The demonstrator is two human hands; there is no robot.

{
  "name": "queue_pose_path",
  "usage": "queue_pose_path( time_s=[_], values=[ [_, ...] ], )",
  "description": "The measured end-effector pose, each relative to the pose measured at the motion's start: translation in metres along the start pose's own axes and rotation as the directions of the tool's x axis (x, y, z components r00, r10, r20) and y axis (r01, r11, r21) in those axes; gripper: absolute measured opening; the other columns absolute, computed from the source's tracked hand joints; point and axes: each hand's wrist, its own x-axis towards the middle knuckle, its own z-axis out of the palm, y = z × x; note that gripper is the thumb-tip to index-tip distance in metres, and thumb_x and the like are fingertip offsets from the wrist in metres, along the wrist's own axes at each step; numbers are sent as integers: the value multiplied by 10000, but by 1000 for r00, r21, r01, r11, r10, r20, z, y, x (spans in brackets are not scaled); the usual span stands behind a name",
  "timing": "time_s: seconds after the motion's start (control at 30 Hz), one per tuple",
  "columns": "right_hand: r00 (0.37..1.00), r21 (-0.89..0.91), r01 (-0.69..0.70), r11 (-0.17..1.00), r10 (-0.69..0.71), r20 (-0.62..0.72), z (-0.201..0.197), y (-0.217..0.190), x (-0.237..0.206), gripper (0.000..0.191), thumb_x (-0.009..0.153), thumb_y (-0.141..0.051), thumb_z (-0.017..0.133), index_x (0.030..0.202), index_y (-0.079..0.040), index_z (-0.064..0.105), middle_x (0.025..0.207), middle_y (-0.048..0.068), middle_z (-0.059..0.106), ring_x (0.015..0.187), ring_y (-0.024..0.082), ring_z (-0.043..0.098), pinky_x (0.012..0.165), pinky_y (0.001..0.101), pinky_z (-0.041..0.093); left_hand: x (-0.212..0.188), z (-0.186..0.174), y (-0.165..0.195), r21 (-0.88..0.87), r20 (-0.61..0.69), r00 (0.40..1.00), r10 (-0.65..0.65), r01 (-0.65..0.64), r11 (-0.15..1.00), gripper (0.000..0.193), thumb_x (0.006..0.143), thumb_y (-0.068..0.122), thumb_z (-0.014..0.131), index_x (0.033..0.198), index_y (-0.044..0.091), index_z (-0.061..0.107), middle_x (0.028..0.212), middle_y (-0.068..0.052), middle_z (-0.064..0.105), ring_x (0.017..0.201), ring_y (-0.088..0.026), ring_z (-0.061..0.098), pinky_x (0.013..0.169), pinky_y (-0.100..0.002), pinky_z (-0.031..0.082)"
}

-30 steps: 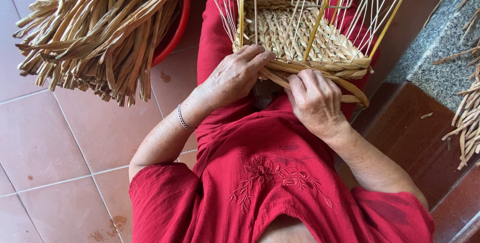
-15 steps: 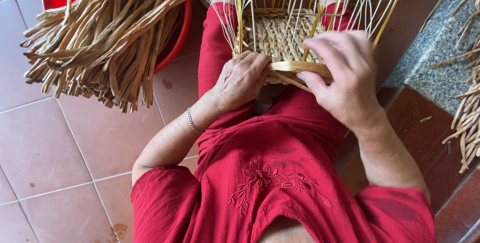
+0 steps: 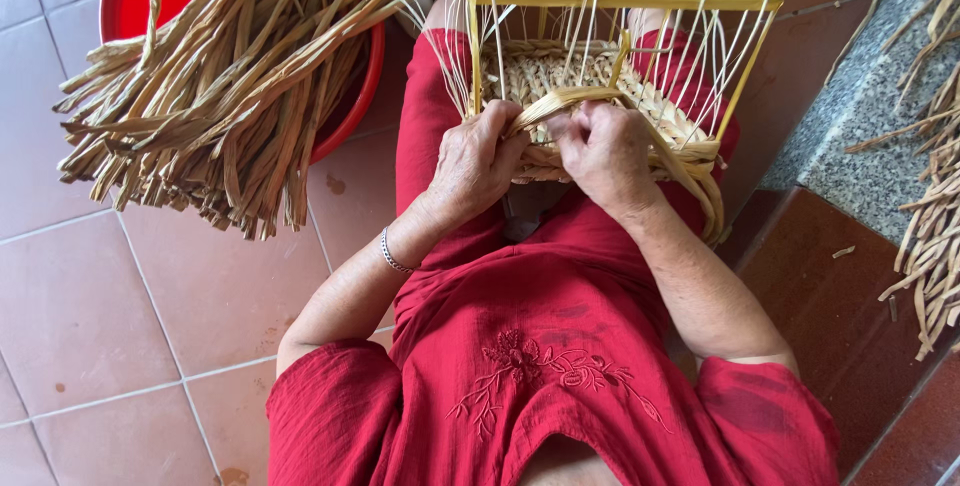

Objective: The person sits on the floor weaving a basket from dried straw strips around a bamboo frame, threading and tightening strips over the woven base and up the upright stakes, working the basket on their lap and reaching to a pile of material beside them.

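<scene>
Half-woven basket (image 3: 600,76) on lap, both hands gripping straw strand (image 3: 560,101), red tub (image 3: 355,96) holding straw bundle (image 3: 220,86)

Red short-sleeve top w/ embroidered flower at chest, red trousers; silver bracelet (image 3: 393,252) on left wrist.

Pale pink floor tiles (image 3: 90,316) with light grout lines are filling the left of the frame under soft, even daylight. At the right, a dark red-brown step (image 3: 850,326) is running diagonally below a speckled grey stone ledge (image 3: 860,136) in the upper right.
</scene>
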Motion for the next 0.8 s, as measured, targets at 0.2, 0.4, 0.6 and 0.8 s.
queue_pose_path(
  time_s=[0.2,0.4,0.6,0.8],
  values=[
    [954,538,-299,788,241,178,-11,-1,-17,187,991,-144,636,833,-56,683,609,39,640,424,54,523,357,218,407,0,0,6,-46,-37,996,-80,78,996,284,969,83,690,1187,26,517,847,-139,699,738,-320,716,631,-414,551],
    [942,682,-333,652,262,210,-20,-36,-63,58,954,-63,659,942,-17,692,793,101,687,589,106,564,487,246,444,-4,8,2,-120,-99,988,-118,106,987,323,947,114,718,1159,27,491,808,-60,716,648,-242,720,559,-373,548],
    [966,427,255,867,-215,-142,-32,-65,-47,302,1046,-88,625,1345,-47,627,1231,146,681,1103,247,651,999,351,548,-5,20,-1,182,-64,982,178,-164,969,225,924,141,791,1049,77,615,839,-59,675,772,-244,660,693,-382,550],
    [976,847,-149,511,-64,210,-49,-67,-32,629,973,-71,561,1561,-121,340,1369,115,657,675,13,596,691,180,543,-9,11,15,206,52,965,255,-261,943,361,773,158,772,1109,62,680,795,-48,653,775,-266,562,695,-412,467]
  ],
)
